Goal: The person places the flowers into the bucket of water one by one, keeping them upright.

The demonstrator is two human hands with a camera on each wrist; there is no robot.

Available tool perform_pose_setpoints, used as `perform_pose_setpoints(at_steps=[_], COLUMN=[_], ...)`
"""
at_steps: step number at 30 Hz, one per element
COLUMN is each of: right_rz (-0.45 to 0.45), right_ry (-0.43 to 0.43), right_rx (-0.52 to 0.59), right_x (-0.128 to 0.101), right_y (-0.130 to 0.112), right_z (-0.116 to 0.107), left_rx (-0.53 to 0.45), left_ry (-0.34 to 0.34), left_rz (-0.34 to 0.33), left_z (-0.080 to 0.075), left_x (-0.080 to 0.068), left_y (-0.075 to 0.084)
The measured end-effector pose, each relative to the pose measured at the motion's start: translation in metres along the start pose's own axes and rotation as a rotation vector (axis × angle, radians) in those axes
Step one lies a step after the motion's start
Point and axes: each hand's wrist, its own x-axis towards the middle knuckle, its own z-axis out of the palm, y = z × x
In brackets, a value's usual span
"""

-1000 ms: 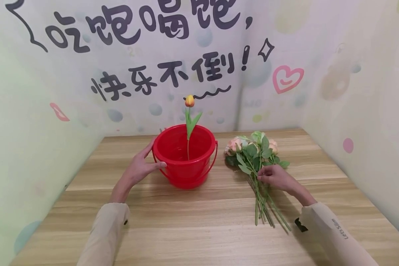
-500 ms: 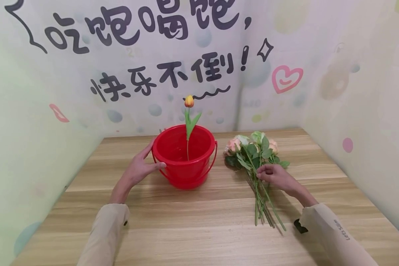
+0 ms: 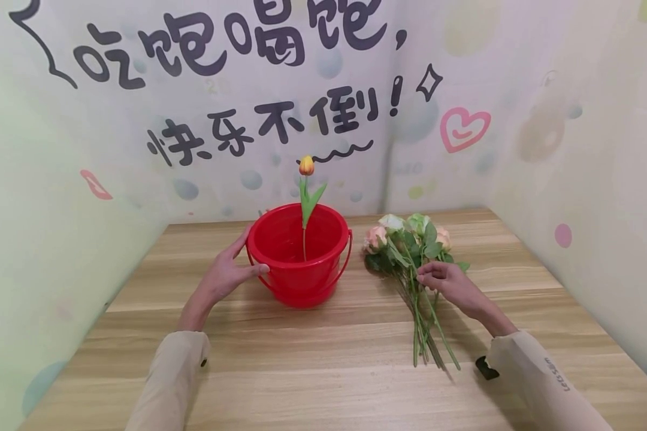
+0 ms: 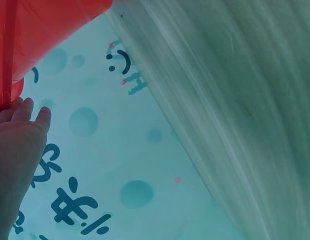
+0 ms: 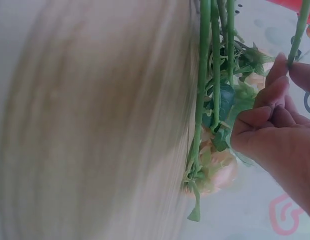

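A red bucket stands on the wooden table, with one orange-yellow tulip upright in it. My left hand rests against the bucket's left side, its thumb extended at the front rim and its other fingers reaching along the side. Straight fingers touch the red wall in the left wrist view. To the right, my right hand pinches a green flower stem between thumb and index finger. Beneath it lies a bunch of roses, with a pink rose and a white rose at the far end.
The wooden table meets printed wall sheets at its back and both sides. A thin red handle hangs down the bucket's front. Loose stems point towards the table's front edge.
The pinched stem's lower end has shifted left and up, and the white rose shows higher above the bunch. My left hand and the bucket stay in place.
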Motion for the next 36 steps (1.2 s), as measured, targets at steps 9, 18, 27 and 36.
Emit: perform_pose_setpoints(at_steps=[9, 18, 27, 36], right_rz=[-0.031, -0.078, -0.104, -0.156], right_ry=[0.048, 0.117, 0.174, 0.224], right_rx=[-0.02, 0.043, 0.086, 0.123], right_x=[0.001, 0.004, 0.006, 0.017], right_y=[-0.002, -0.012, -0.029, -0.046], right_z=[-0.002, 0.001, 0.008, 0.019], left_rx=[-0.008, -0.015, -0.025, -0.033], left_ry=[0.004, 0.0, 0.0, -0.001], left_rz=[-0.002, 0.005, 0.01, 0.018], left_z=[0.0, 0.0, 0.0, 0.002], left_x=[0.0, 0.001, 0.0, -0.002], left_y=[0.0, -0.001, 0.0, 0.001])
